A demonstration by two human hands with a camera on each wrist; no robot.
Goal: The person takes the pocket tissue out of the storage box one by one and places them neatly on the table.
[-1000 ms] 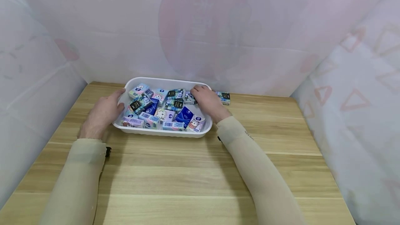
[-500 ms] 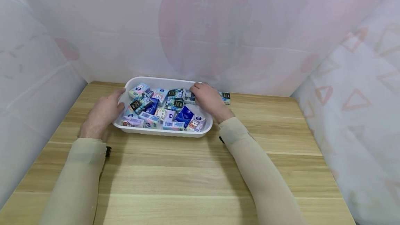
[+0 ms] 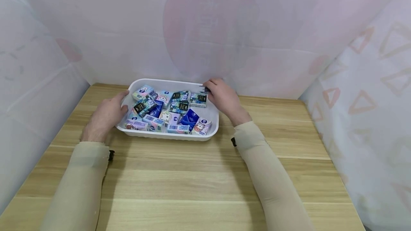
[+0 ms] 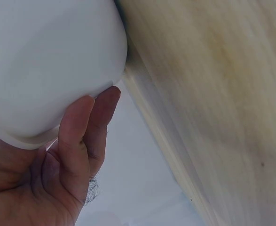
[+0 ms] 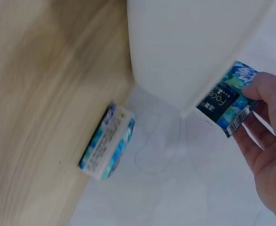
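Observation:
A white tray point(image 3: 167, 136) sits against the back wall, holding several small tissue packs in blue, pastel and dark floral wrappers. At its left end my left hand point(image 3: 107, 115) grips the rim; in the left wrist view the fingers point(image 4: 74, 127) lie against the outer wall. My right hand point(image 3: 224, 97) is over the tray's back right corner. It pinches a blue floral tissue pack point(image 5: 229, 99) at the rim, mostly hidden in the head view. Near that corner, inside the tray, lies another floral tissue pack point(image 3: 198, 99).
Outside the tray's right end, one more floral tissue pack point(image 5: 107, 141) lies on the wooden table point(image 3: 173, 181), as the right wrist view shows. A printed white sheet point(image 3: 273, 45) hangs close behind the tray.
My right hand has moved back and to the right, from inside the tray to its corner. The floral pack formerly under its fingers is uncovered in the tray. My left hand stays put.

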